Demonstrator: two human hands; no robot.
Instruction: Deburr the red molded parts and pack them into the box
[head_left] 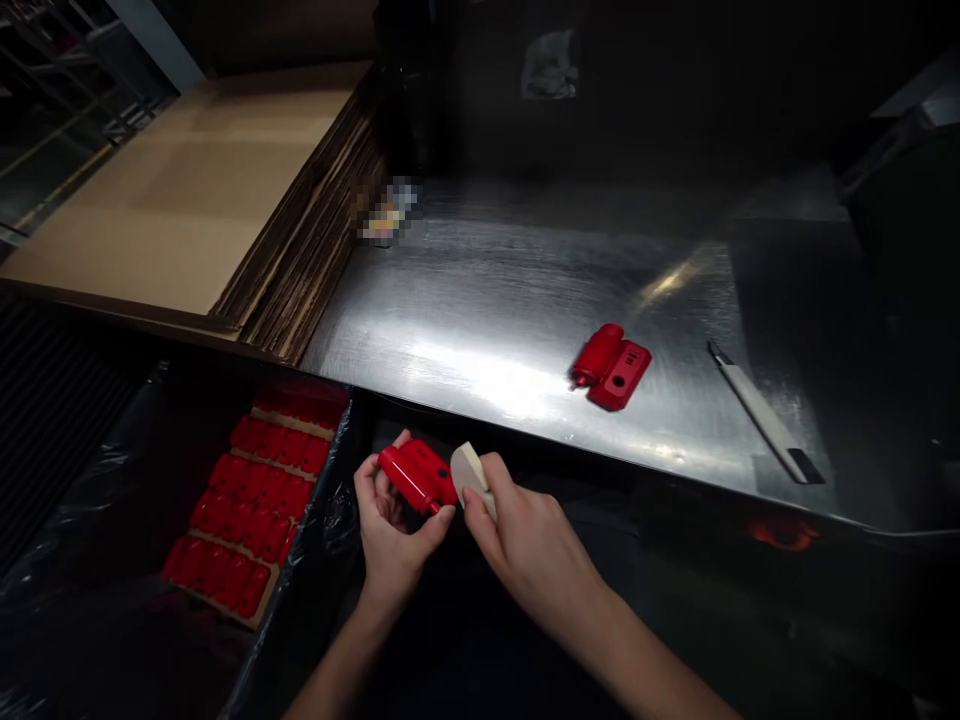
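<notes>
My left hand [390, 530] grips a red plastic part [416, 474] just below the front edge of the metal table [487, 300]. My right hand [525, 535] holds a small pale wedge-shaped block [469, 468] pressed against the right end of that part. A second red plastic part [611, 366] lies alone on the table top, further right and beyond my hands.
A box lined with black plastic [255, 500] at lower left holds several rows of red parts on cardboard layers. A stack of flat cardboard sheets [225, 200] lies at the left. A long flat blade tool [765, 415] rests on the table's right side.
</notes>
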